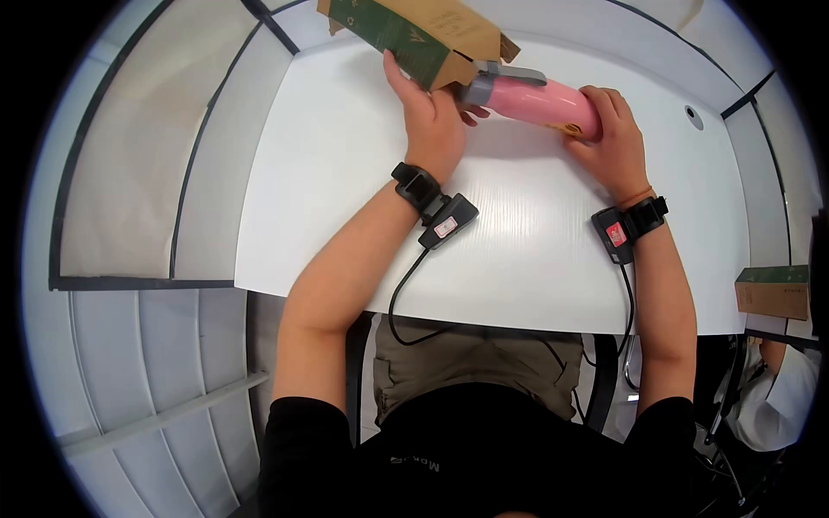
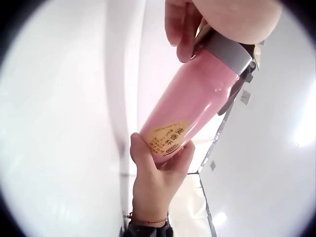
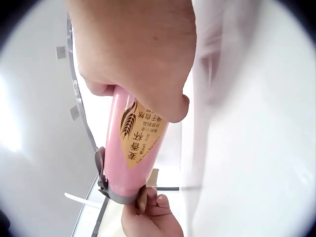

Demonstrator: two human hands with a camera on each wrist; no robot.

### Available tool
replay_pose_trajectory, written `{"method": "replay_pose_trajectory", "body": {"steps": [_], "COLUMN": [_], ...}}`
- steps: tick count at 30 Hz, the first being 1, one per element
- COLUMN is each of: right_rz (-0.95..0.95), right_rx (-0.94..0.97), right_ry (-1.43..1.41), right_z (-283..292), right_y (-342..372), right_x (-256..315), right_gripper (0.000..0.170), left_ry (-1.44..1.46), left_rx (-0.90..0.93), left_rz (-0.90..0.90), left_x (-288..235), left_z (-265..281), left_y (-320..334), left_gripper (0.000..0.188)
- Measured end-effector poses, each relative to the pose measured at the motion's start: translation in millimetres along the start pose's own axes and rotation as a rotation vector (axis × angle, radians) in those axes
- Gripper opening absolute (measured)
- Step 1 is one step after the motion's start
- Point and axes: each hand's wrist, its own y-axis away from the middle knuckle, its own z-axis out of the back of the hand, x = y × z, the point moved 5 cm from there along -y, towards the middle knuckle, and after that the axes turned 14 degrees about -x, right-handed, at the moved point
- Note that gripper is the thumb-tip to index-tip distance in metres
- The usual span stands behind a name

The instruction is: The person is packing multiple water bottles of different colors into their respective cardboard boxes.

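We count one pink bottle [image 1: 537,104], held above the surface [image 1: 553,233]
At its base, the right hand [image 1: 617,138] wraps its fingers; beside its lid [image 1: 477,90], the left hand [image 1: 433,128] grips one cardboard box [image 1: 419,41].

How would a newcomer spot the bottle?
Over the far part of the white table, the right hand grips a bottle by its base, grey lid toward a cardboard box. Its glossy pink body contrasts with that brown and green box.

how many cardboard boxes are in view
2: a green-and-brown box held in the left hand, by the pink bottle; a second box at the head view's far right. More may be hidden.
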Motion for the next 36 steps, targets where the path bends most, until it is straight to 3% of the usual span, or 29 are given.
{"method": "replay_pose_trajectory", "body": {"steps": [4,7,11,20,36], "right_rz": [0.045,0.026,0.019,0.013,0.045], "right_rx": [-0.027,-0.02,-0.025,-0.02,-0.039], "right_ry": [0.017,0.021,0.022,-0.002,-0.028], "right_z": [1.1,-1.6,-0.7,-1.2,-2.6], "right_y": [-0.4,0.7,0.4,1.7,2.4], "right_x": [1.4,-0.6,-0.8,-2.5,4.0], "right_gripper": [0.057,0.058,0.058,0.058,0.067], "left_ry": [0.031,0.036,0.009,-0.054,-0.099], "left_rx": [-0.119,-0.191,-0.088,-0.087,-0.015], "left_rz": [0.159,0.132,0.089,-0.01,0.112], "left_x": [7.1,11.0,12.4,7.6,9.3], "left_z": [5.9,12.5,11.0,9.5,1.9], "left_y": [-3.2,-7.6,-8.8,-5.9,-3.3], "left_gripper": [0.067,0.066,0.071,0.076,0.095]}}
